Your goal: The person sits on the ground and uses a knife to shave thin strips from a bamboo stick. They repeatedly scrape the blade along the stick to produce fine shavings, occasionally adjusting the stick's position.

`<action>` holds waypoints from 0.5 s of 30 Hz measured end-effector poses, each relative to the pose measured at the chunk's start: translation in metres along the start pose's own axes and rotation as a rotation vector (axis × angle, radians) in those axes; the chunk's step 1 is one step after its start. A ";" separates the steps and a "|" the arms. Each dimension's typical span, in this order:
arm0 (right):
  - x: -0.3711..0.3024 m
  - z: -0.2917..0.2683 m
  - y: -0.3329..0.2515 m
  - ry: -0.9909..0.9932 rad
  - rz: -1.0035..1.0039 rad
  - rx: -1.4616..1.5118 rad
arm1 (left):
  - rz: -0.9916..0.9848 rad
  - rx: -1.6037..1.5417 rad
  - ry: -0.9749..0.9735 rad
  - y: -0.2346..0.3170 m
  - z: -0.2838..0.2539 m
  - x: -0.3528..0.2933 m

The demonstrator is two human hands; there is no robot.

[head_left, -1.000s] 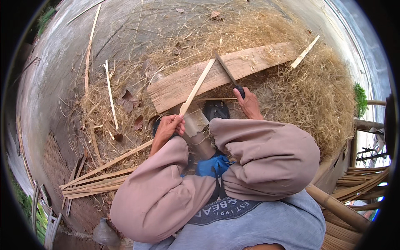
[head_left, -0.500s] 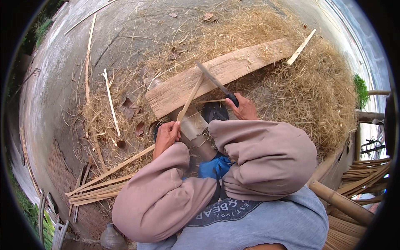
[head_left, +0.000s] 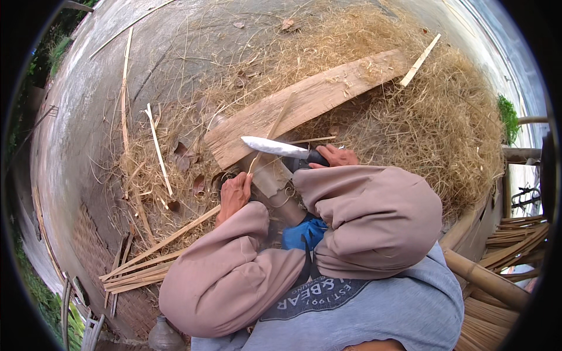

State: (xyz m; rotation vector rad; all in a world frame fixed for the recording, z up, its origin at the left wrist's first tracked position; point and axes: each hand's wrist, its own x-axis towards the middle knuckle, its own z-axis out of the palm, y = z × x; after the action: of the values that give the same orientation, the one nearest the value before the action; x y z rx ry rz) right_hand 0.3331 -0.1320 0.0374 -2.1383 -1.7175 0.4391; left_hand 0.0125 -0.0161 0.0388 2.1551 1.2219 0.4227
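My left hand (head_left: 235, 194) is closed on the lower end of a thin bamboo strip (head_left: 283, 112), which slants up and away across a wooden plank (head_left: 351, 75). In my right hand (head_left: 338, 157) is the black handle of a knife (head_left: 275, 147). Its bright, broad blade points left and lies across the strip, a short way above my left fingers. Whether the edge touches the strip I cannot tell. Another thin strip (head_left: 316, 140) shows just behind the blade. A piece of brownish sheet (head_left: 270, 175) rests on my lower leg below the plank.
Curly shavings (head_left: 445, 117) heap to the right and beyond the plank. Several long strips (head_left: 146, 270) lie by my left knee, and loose strips (head_left: 154, 149) are scattered on the concrete floor. A bamboo pole (head_left: 486, 278) and bundled strips (head_left: 515, 240) are at the right.
The knife has swung from pointing up and away over the plank to pointing left, its blade lower, closer to my left hand. My left hand has barely moved.
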 end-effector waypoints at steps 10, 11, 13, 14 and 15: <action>-0.010 0.009 0.017 0.128 0.147 0.123 | -0.411 -0.554 -0.317 -0.010 0.011 -0.003; -0.020 0.014 0.020 0.032 0.078 0.084 | -0.434 -0.694 -0.352 -0.018 0.015 -0.004; -0.034 0.022 0.032 -0.155 -0.066 0.002 | -0.460 -0.853 -0.409 -0.026 0.016 -0.002; -0.035 0.008 0.012 -0.019 0.000 0.124 | -0.467 -0.875 -0.429 -0.028 0.016 -0.002; -0.025 0.013 0.017 0.036 0.159 0.147 | -0.475 -0.898 -0.447 -0.029 0.017 -0.002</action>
State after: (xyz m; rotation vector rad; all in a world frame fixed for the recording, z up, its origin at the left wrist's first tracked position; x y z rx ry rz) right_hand 0.3363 -0.1589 0.0186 -2.1699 -1.4541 0.5483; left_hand 0.0015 -0.0129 0.0074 1.0755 0.9701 0.1983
